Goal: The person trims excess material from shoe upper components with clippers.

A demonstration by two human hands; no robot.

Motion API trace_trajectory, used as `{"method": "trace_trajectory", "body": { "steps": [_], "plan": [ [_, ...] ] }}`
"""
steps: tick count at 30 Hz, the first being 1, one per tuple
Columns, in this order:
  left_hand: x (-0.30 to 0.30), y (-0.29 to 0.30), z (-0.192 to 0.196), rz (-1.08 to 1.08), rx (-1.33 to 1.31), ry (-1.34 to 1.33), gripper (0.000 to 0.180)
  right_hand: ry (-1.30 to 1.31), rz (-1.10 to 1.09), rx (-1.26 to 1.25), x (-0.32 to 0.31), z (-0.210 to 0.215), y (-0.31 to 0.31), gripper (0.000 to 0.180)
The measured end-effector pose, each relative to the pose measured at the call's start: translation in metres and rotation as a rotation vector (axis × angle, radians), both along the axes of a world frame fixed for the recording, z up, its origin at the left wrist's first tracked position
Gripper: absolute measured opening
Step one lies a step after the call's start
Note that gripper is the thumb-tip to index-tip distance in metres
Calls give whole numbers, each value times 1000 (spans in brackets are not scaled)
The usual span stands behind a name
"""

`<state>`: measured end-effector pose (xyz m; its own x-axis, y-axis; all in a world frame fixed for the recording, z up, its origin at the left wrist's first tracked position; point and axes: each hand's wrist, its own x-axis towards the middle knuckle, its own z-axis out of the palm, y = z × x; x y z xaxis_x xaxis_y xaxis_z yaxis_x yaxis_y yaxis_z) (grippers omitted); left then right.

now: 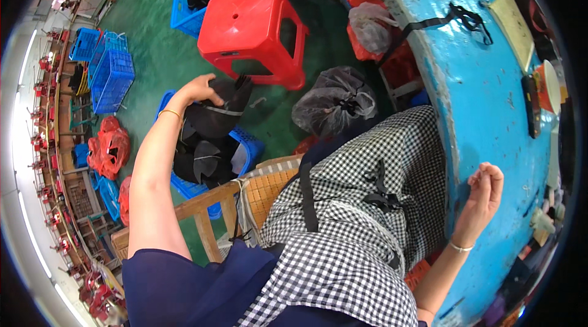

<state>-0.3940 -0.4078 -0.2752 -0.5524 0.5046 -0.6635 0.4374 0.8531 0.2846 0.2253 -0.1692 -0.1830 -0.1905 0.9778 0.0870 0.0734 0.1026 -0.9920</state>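
Observation:
My left hand (199, 89) reaches out to my left and grips a bundle of black fabric pieces (222, 108) held together by a light band. The bundle hangs just above a blue plastic crate (246, 143) holding more black pieces. My right hand (484, 192) rests against the edge of the blue worktable (471, 82), its fingers loosely curled with nothing in them. A checked apron (355, 217) covers my lap between the two arms.
A red plastic stool (251, 30) stands beyond the crate. Tied grey plastic bags (334, 103) lie on the green floor. More blue crates (110, 76) and red bags (109, 149) sit farther left. A wooden chair frame (208, 210) is under me. A black strap (465, 19) lies on the worktable.

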Motion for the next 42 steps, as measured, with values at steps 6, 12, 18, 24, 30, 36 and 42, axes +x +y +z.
{"method": "trace_trajectory", "body": {
  "steps": [6, 12, 18, 24, 30, 36, 42],
  "plan": [
    [-10, -86, -24, -36, -697, -342, 113, -76, -122, -41, 3, 1, 5, 14],
    [-30, -183, -72, -72, -811, -384, 112, -232, -65, 14, -1, 8, -4, 14],
    [-62, -163, -104, 126, 124, 319, 83, -284, -126, 61, -2, 2, -7, 14],
    [39, 61, -25, -49, 870, 96, 43, -261, -123, 39, -14, 8, -5, 14],
    [260, 198, 114, -607, 1288, -184, 15, -224, -92, -80, -19, 40, -15, 10],
    [420, 246, 124, -1099, 1388, -483, 22, 72, -150, -161, 94, 43, -32, 15],
    [511, 243, 113, -1234, 1279, -668, 20, 366, -1002, -34, 374, 30, -96, 24]
  ]
}}
